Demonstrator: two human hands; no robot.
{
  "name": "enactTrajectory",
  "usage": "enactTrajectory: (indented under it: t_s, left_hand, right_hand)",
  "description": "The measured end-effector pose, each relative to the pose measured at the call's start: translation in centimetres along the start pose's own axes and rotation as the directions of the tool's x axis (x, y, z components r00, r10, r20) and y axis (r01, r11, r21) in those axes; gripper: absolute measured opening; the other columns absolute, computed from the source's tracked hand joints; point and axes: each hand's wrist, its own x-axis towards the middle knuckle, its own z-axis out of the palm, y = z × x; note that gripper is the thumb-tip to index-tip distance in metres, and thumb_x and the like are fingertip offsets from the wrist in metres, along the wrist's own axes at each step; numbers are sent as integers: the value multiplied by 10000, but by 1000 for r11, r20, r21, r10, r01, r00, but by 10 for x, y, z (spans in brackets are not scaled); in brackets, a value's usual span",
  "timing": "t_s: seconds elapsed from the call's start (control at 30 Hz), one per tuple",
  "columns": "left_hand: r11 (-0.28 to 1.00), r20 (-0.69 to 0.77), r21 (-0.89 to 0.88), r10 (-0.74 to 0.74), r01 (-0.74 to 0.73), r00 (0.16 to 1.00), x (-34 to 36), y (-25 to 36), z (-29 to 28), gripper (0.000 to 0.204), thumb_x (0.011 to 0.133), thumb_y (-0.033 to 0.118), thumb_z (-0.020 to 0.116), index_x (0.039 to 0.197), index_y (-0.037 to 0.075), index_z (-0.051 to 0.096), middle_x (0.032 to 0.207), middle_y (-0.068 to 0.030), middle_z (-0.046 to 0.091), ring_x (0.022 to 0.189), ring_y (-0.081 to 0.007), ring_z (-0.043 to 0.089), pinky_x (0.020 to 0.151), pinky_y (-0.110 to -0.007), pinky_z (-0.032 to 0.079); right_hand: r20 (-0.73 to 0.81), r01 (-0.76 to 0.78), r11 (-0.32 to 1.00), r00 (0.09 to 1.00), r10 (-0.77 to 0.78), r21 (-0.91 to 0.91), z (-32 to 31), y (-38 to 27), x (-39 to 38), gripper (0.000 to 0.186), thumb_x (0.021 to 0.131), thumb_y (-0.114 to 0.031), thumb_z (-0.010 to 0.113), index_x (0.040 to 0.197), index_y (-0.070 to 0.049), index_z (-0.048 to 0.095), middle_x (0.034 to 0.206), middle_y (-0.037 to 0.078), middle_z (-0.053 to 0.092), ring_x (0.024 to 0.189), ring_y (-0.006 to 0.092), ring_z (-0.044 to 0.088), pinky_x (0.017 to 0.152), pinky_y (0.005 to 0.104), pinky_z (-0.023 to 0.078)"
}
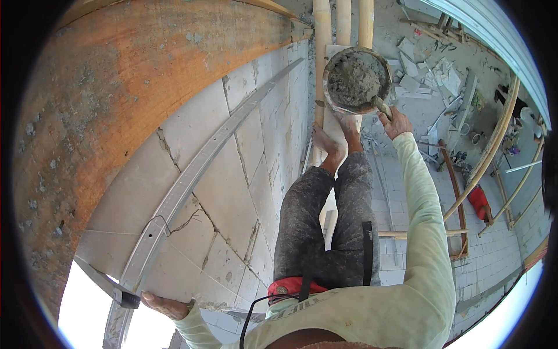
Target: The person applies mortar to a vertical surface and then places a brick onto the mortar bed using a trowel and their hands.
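Note:
My right hand (397, 123) is closed around the short, pale handle of a trowel (381, 106) at the near rim of a round bucket (386, 65). Grey wet mortar (359, 74) fills the bucket; the trowel's blade cannot be made out. My left hand (167, 305) lies at the lower left by the edge of a pale block wall (224, 192), its visible fingers stretched out. Its fingertips come close to a black-ended grey bar (129, 299); whether they touch it I cannot tell. A long perforated metal channel (192, 166) runs along the wall, with a thin wire looped around it.
My bare feet (329, 142) stand on a narrow plank over bamboo poles (322, 35), high above the floor. A mortar-stained orange-brown board (116, 87) fills the upper left. Broken block pieces (444, 78) litter the floor at right. Curved bamboo poles (494, 148) cross the right side.

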Motion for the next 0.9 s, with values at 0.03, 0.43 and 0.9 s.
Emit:
enactTrajectory:
  t_s: [0.03,0.43,0.9]
  left_hand:
    - [1000,-12,-13,-5,5,1000,7,-9,-11,726,899,671,404,1061,-28,508,866,-94,464,827,-240,491,746,-408,447]
    - [974,447,-223,127,-27,885,37,-30,-26,973,630,558,775,1336,0,406,1193,-170,536,1081,-326,557,940,-452,429]
    - [977,467,-202,152,-62,871,50,-26,-46,962,659,632,690,1356,47,377,1111,-133,538,1066,-302,541,908,-442,407]
  right_hand:
    - [-15,11,1000,1000,-11,-1,-11,-2,-8,460,842,-512,566,1056,-107,604,905,208,678,885,422,634,783,517,477]
    - [-63,249,951,962,-264,-185,-202,-63,-186,384,780,-386,659,956,-49,598,848,219,668,829,444,623,737,532,469]
    - [22,658,715,740,-673,-236,-493,-308,-421,315,754,-187,684,961,44,627,690,158,618,617,251,570,622,373,462]
